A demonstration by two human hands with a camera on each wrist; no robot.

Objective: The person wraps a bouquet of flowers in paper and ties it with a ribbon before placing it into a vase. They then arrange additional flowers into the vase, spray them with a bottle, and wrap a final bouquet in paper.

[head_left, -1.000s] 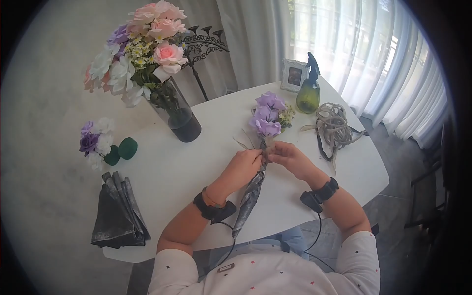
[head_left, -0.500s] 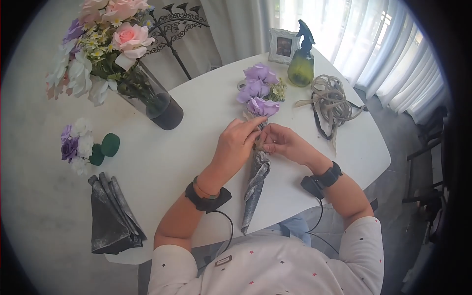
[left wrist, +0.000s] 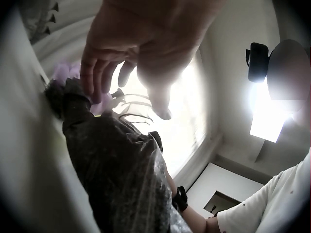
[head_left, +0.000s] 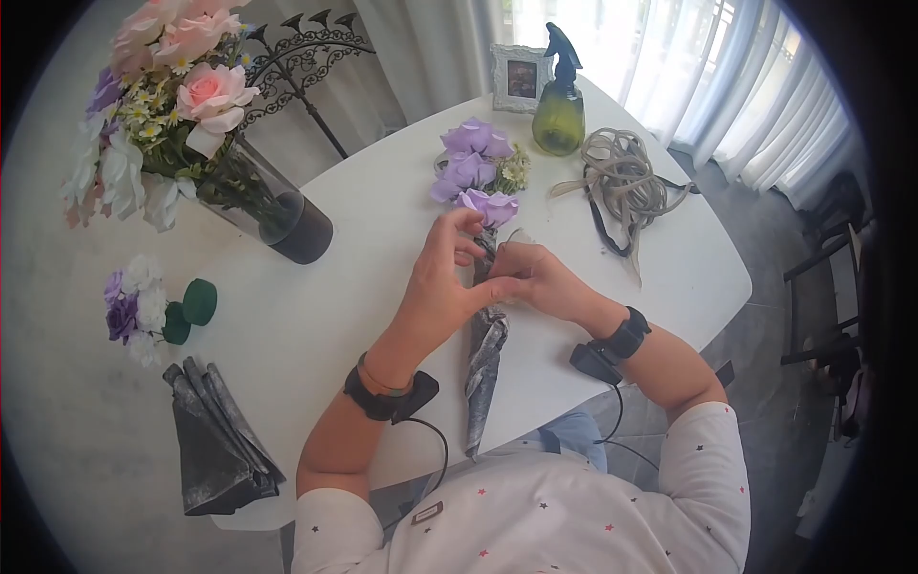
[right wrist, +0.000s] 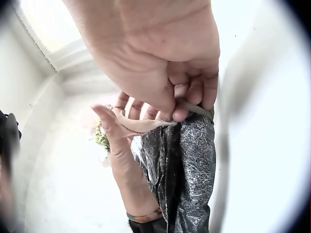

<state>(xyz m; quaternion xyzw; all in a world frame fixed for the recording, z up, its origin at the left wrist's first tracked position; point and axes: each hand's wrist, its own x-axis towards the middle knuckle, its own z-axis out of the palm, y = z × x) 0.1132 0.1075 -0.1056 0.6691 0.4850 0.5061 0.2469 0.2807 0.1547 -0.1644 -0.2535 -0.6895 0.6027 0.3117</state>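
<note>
A small bouquet of purple flowers [head_left: 469, 172] with tiny yellow-white blossoms lies on the table, its stems wrapped in dark silvery paper [head_left: 486, 368] that tapers toward the person. At the neck of the wrap, my right hand [head_left: 545, 279] pinches a pale sheer ribbon [right wrist: 133, 125] between thumb and fingers, close against the paper. My left hand [head_left: 428, 292] is beside the neck on the left, fingers loosely bent and thumb stretched toward the right hand. Daylight shows between its thumb and fingers in the left wrist view. Part of the neck is hidden behind the hands.
Right of the flowers lies a heap of ribbon [head_left: 626, 177]. Behind stand a green spray bottle [head_left: 558, 124] and a white picture frame [head_left: 520, 81]. At left are a vase [head_left: 304, 230] of large flowers, a small purple-white bunch [head_left: 134, 304] and folded dark paper [head_left: 218, 445].
The left hand has gone from working with its fingertips at the bouquet's neck to thumb and fingers spread apart. The right hand stays at the neck. The head view has shifted.
</note>
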